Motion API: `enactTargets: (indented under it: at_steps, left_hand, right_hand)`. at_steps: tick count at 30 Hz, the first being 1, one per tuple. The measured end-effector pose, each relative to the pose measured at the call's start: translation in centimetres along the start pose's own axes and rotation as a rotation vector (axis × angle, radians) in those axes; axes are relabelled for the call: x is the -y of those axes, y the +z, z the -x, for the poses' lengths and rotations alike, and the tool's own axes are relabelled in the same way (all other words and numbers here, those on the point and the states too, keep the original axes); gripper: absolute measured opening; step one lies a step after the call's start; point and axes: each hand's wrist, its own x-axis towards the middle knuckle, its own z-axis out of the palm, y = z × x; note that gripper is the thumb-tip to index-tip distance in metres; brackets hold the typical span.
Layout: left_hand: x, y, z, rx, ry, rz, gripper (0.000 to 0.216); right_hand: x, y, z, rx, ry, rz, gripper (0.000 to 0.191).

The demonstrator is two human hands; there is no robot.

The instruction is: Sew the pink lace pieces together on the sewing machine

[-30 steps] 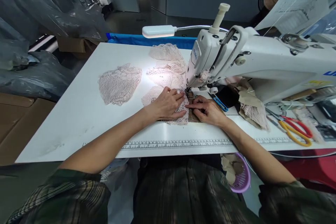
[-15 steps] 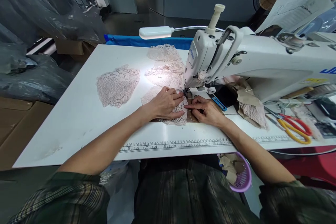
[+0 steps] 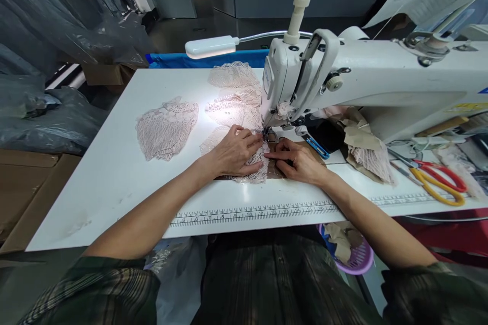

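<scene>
My left hand (image 3: 234,152) lies flat, fingers spread, on a pale pink lace piece (image 3: 251,172) just left of the needle of the white sewing machine (image 3: 343,81). On the other side my right hand (image 3: 297,158) presses its fingertips on the lace and on a brown paper piece (image 3: 275,170) under it, directly in front of the presser foot (image 3: 270,136). More lace (image 3: 236,94) trails away behind the needle under the lamp's light. Both hands hold the work down rather than grip it.
A separate lace piece (image 3: 165,128) lies on the white table (image 3: 114,172) to the left. Blue snips (image 3: 316,146), red and yellow scissors (image 3: 434,177) and fabric scraps (image 3: 366,150) lie right of the needle. A printed ruler (image 3: 251,210) runs along the front edge. A purple basket (image 3: 356,256) hangs below.
Both hands stay pressed on the lace at the needle, barely shifting. The camera has tilted and moved closer, so the machine sits a little further left and larger.
</scene>
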Motion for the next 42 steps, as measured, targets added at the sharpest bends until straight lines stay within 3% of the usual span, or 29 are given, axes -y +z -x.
enactTargets:
  at_steps: [8,17,30,33,37,40,42]
  left_hand:
    - [0.0,0.2,0.1,-0.036,0.031,0.020,0.043]
    - [0.4,0.1,0.0,0.027,-0.036,0.045,0.044]
    - [-1.1,0.7,-1.0,0.035,-0.291,0.029,0.047]
    - [-1.5,1.1,-1.0,0.007,-0.337,0.026,0.046]
    - [-1.3,0.9,-0.7,-0.042,-0.338,0.071,0.047]
    - [0.1,0.2,-1.1,-0.049,-0.299,0.128,0.047]
    - [1.7,-0.3,-1.6,-0.020,-0.300,0.181,0.044]
  right_hand:
    - [-0.4,0.1,0.1,0.022,-0.026,0.000,0.034]
    - [0.0,0.0,-0.1,0.050,-0.015,0.110,0.035]
    - [0.5,-0.2,-1.6,0.128,0.060,0.315,0.038]
    - [0.4,-0.2,-1.4,0.089,0.073,0.240,0.038]
    - [-0.5,-1.0,-0.5,-0.045,0.176,-0.037,0.032]
    - [-1.8,-2.0,-0.5,-0.197,0.325,-0.148,0.021]
    - [-2.9,-2.6,-1.3,-0.219,0.387,-0.151,0.022]
